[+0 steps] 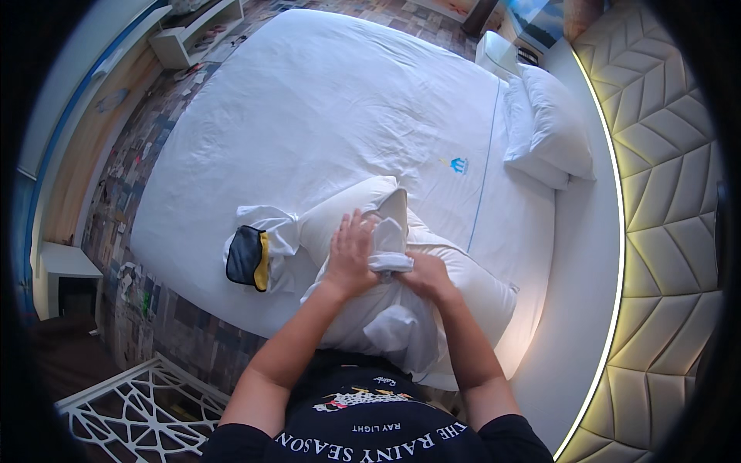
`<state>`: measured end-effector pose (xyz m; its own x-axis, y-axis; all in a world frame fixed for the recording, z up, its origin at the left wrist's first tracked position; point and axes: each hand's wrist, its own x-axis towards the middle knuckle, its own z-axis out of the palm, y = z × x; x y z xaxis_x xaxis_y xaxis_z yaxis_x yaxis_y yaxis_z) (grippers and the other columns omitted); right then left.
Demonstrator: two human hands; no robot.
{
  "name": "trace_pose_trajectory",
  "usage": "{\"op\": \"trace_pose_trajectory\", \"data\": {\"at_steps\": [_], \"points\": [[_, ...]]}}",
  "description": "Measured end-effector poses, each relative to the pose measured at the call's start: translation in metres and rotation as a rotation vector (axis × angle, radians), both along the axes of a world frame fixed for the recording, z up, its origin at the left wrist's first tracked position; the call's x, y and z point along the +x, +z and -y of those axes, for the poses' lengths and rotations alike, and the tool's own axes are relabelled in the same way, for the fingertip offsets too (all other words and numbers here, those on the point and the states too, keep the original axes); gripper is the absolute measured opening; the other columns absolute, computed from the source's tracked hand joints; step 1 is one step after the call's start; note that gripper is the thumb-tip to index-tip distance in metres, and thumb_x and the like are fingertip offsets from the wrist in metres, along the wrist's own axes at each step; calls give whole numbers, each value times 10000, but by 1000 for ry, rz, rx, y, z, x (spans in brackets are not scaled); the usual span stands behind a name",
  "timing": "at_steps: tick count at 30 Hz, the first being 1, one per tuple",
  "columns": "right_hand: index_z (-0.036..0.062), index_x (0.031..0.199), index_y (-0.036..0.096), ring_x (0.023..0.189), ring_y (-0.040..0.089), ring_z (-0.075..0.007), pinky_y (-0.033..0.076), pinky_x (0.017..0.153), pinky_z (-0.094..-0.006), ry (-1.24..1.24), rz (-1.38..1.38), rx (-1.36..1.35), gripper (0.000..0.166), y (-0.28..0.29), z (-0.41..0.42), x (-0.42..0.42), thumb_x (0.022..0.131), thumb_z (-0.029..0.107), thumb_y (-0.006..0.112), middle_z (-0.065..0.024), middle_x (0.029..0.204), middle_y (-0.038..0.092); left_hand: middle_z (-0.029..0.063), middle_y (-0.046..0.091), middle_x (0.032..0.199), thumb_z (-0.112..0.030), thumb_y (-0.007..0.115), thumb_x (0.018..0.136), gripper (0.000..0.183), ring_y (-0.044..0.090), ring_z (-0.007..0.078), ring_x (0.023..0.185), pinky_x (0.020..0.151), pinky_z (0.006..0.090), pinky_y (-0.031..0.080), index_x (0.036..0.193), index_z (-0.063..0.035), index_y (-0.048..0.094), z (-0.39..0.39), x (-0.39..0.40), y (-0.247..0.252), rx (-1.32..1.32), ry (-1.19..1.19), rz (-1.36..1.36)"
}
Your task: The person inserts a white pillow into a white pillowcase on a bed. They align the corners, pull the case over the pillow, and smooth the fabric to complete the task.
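Note:
Both hands are over pillows at the near side of a bed with a white sheet [324, 104]. My right hand [428, 275] grips a bunched part of a white pillowcase [391, 260]. My left hand [351, 254] lies with its fingers spread against the pillow and the cloth; whether it pinches the fabric is hidden. One white pillow [330, 214] points up and left from under the hands, and another pillow [474, 283] extends to the right. To the left, a dark grey cloth with a yellow edge [246, 257] rests on a crumpled white cloth [275, 223].
Two white pillows [547, 121] lean near the padded headboard wall [660, 231], which has a lit strip. Small scraps litter the patchwork floor [130, 173] at left. A white lattice panel [150, 411] stands at lower left, with a white cabinet [69, 263] beyond it.

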<state>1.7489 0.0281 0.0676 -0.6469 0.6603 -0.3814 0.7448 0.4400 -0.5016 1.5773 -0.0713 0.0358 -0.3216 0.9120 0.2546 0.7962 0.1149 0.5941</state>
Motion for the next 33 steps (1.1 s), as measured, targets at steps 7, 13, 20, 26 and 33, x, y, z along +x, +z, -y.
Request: {"op": "trace_pose_trajectory", "data": {"at_steps": [7, 13, 20, 26, 33], "points": [[47, 1060, 667, 881, 665, -383, 517, 766, -460, -24, -1, 117, 435, 25, 27, -6, 735, 334, 701, -206, 929, 692, 181, 584, 1309, -294, 814, 684, 707, 553, 348, 1204, 985, 398, 451, 1312, -97, 557, 0, -36, 8, -374, -316, 561], [56, 1239, 593, 1167, 582, -365, 486, 956, -425, 49, -433, 724, 612, 21, -5, -6, 645, 81, 737, -153, 1209, 640, 140, 711, 929, -370, 704, 803, 395, 660, 239, 850, 807, 359, 495, 1011, -34, 705, 13, -10, 4, -499, -262, 784], [74, 1249, 596, 1267, 527, -363, 387, 1078, -433, 319, -407, 543, 601, 30, -29, -9, 671, 145, 747, -143, 1255, 636, 157, 706, 869, -384, 677, 805, 400, 672, 262, 813, 774, 369, 506, 992, -31, 703, 38, 13, 15, -515, -286, 708], [75, 1289, 565, 1176, 586, -349, 417, 1021, -410, 327, -111, 30, 656, 27, -26, -19, 694, 296, 731, -200, 1186, 651, 201, 674, 930, -309, 705, 791, 400, 645, 399, 908, 816, 431, 508, 1073, -31, 654, 61, 22, 17, -352, -202, 507], [3, 1354, 501, 1072, 617, -265, 470, 927, -338, -88, -475, -227, 714, 10, 28, 3, 714, 181, 762, -127, 1147, 648, 160, 621, 1058, -11, 674, 738, 299, 605, 369, 1008, 857, 411, 501, 1035, -10, 640, 65, 27, 43, 215, -69, 288]]}}
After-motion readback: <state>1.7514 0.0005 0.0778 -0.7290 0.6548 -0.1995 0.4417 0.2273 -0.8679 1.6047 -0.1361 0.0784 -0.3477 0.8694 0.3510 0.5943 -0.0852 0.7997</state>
